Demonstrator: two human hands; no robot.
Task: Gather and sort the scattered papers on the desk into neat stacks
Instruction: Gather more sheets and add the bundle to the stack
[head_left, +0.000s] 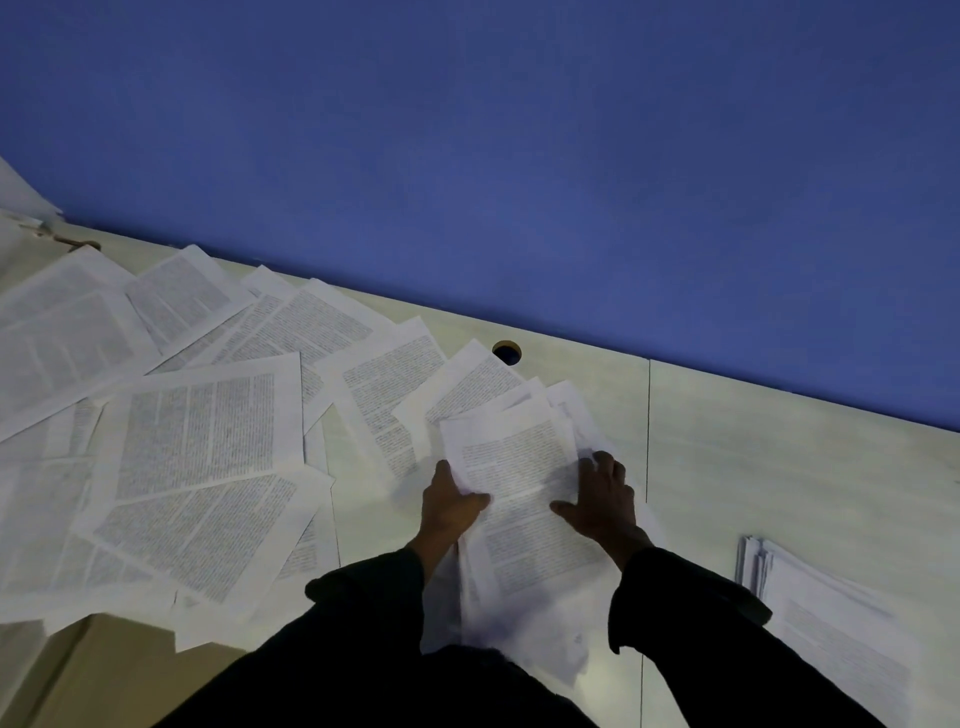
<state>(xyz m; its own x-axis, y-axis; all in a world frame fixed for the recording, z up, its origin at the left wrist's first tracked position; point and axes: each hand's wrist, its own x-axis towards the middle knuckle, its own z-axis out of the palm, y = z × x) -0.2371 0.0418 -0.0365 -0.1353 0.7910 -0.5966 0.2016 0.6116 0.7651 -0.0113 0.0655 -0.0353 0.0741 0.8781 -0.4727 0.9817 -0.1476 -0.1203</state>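
Pale desk nearest me: the left hand and right hand clasp the side edges of a loose sheaf of papers. A neat stack lies right, scattered pages spread left, blue wall behind.
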